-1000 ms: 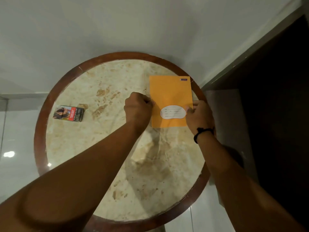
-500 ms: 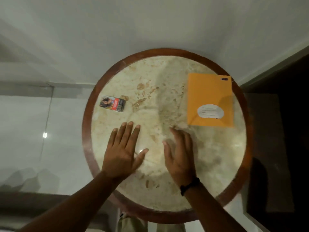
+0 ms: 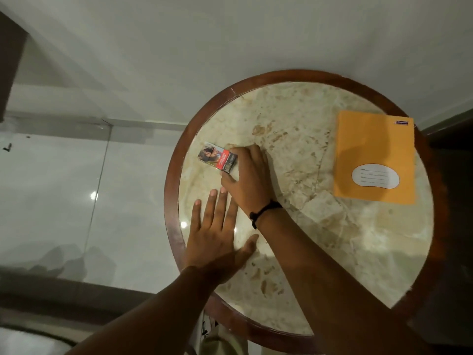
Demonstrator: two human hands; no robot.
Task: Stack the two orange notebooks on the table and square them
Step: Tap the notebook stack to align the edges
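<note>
An orange notebook [image 3: 374, 149] with a white label lies flat at the right side of the round marble table [image 3: 294, 119]. Only one orange cover shows, so I cannot tell whether a second notebook lies under it. Neither hand touches it. My right hand [image 3: 249, 178], with a black wristband, reaches across to the table's left side, its fingers and thumb closed around a small printed pack [image 3: 215, 157] that rests on the marble. My left hand [image 3: 215, 242] lies flat on the table near the left rim, fingers spread, holding nothing.
The table has a dark wooden rim [image 3: 171, 201]. A glossy white floor [image 3: 76, 188] lies to the left and a dark surface [image 3: 450, 124] to the right. My right forearm crosses the table's middle.
Both hands left the notebook and moved to the near left of the table. The right hand then reached to the small pack and closed on it. The view shifted left.
</note>
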